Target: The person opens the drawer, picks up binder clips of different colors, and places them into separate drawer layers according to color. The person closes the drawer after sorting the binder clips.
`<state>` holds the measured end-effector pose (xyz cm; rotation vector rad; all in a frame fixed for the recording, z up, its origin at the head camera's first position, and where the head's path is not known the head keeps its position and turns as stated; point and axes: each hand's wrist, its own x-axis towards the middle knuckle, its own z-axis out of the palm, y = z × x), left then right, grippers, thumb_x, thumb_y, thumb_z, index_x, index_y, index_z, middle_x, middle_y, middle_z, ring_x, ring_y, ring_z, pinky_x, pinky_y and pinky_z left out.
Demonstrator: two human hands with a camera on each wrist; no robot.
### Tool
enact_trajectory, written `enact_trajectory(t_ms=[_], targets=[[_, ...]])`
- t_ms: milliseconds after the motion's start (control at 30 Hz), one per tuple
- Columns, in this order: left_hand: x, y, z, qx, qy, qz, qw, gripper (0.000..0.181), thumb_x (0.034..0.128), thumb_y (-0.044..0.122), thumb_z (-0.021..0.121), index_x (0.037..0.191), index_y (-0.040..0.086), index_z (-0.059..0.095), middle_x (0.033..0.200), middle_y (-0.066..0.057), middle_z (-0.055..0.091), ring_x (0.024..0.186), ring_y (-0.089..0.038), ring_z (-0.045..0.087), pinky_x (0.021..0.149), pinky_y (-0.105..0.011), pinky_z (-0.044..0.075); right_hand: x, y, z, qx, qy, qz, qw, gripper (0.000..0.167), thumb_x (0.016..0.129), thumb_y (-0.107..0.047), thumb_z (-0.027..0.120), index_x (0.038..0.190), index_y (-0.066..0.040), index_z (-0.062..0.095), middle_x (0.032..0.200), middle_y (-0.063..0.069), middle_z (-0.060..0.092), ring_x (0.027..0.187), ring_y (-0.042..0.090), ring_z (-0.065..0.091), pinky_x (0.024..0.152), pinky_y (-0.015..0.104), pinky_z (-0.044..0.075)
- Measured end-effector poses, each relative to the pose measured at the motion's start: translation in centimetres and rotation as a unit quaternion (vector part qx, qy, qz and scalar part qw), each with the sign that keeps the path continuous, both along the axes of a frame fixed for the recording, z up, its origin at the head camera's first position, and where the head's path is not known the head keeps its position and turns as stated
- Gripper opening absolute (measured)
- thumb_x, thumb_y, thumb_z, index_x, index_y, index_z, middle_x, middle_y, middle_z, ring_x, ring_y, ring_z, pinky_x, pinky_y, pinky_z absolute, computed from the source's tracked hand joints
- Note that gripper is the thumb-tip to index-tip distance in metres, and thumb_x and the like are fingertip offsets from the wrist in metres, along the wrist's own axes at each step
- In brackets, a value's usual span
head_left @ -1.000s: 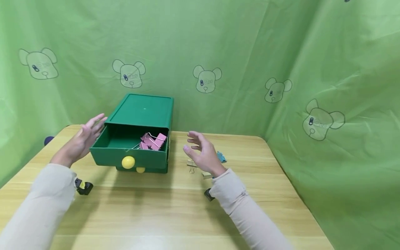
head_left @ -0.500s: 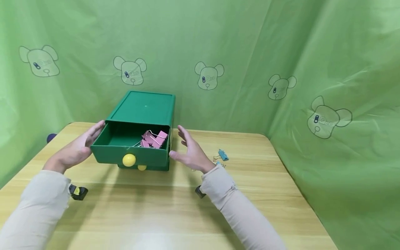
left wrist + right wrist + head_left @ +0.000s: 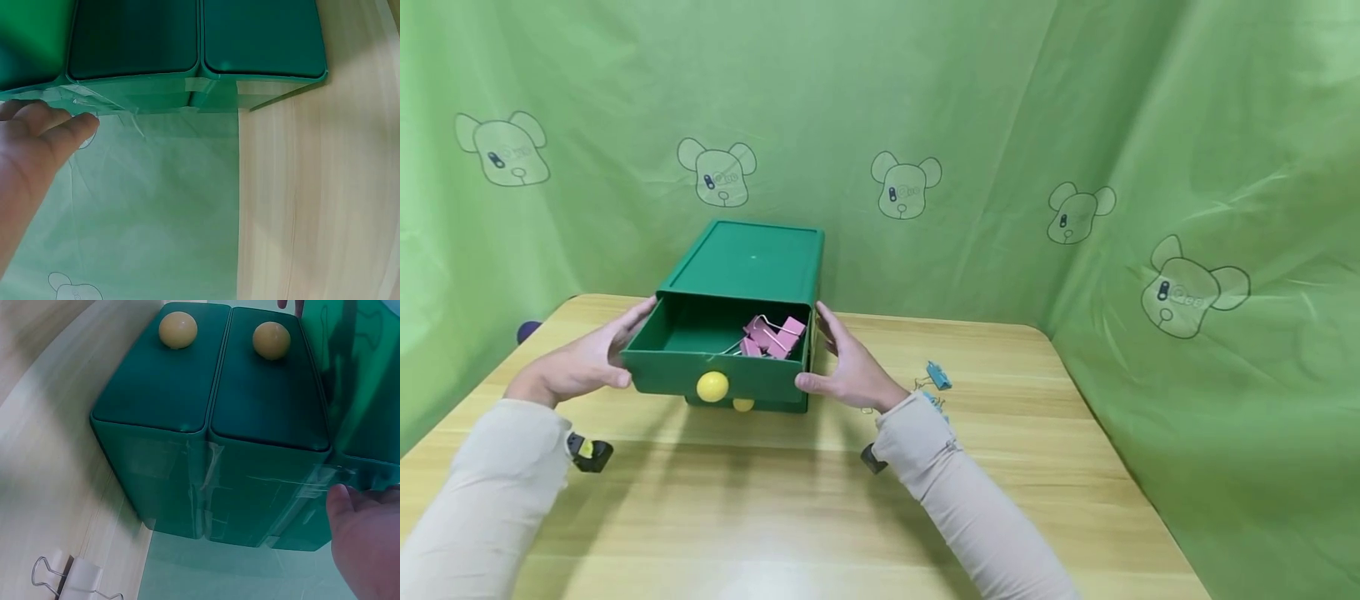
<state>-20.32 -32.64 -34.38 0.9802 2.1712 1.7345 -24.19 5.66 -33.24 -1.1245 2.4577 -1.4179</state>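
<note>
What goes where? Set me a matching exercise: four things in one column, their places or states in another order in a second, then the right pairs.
Things:
1. top drawer
2. pink clips
3. blue clips
4. left hand

Places and states:
A. on the table
B. pulled out
C. at the top drawer's left side
D. inside the top drawer

Right pairs: 1-B, 2-D, 3-A, 4-C
</note>
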Motion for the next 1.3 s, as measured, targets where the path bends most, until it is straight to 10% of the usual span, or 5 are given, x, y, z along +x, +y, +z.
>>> enact_trajectory(t_ms=[267,567,800,1300], targets=[[0.6,0.4,0.9,-0.036,0.003,0.04,0.9986,0.099,0.0929,0.022,0.066,0.152,0.001,-0.011,0.156,-0.022,-0.018,0.143,-0.005,0.001,0.098,-0.006,0.026,-0.1,-0.2,0.0,-0.001,0.006,0.006,1.0,0.135,0.059,-0.089,0.055,0.157,-0.014,0.001,0.16,0.013,0.012,0.142,0.032,0.024,0.113,0.038,0.025],[0.8,1.2,2.2,-0.106,-0.012,0.131,0.9855,0.09,0.0911,0.004,0.063,0.152,-0.005,-0.003,0.157,-0.027,-0.006,0.139,-0.051,-0.001,0.092,-0.004,0.03,-0.2,-0.1,0.0,-0.02,-0.019,-0.017,0.9995,0.124,0.065,-0.082,0.061,0.157,-0.016,0.01,0.158,0.014,0.022,0.138,0.036,0.033,0.11,0.045,0.031],[0.5,2.1,2.6,-0.15,-0.014,0.201,0.968,0.082,0.0955,0.013,0.062,0.151,-0.007,0.005,0.156,-0.029,0.007,0.137,-0.054,0.014,0.106,-0.064,0.021,-0.4,-0.4,0.1,-0.022,-0.009,-0.058,0.998,0.088,0.087,-0.045,0.071,0.155,-0.018,0.022,0.152,0.013,0.034,0.133,0.035,0.042,0.107,0.044,0.037],[-0.1,4.2,2.9,-0.195,0.035,0.326,0.9244,0.073,0.0935,0.036,0.065,0.139,-0.013,0.035,0.141,-0.038,0.036,0.128,-0.051,0.039,0.102,-0.059,0.036,-0.6,-1.3,0.6,-0.03,0.026,-0.128,0.9909,0.062,0.092,-0.027,0.068,0.146,-0.007,0.043,0.136,0.016,0.054,0.118,0.032,0.057,0.098,0.037,0.047]])
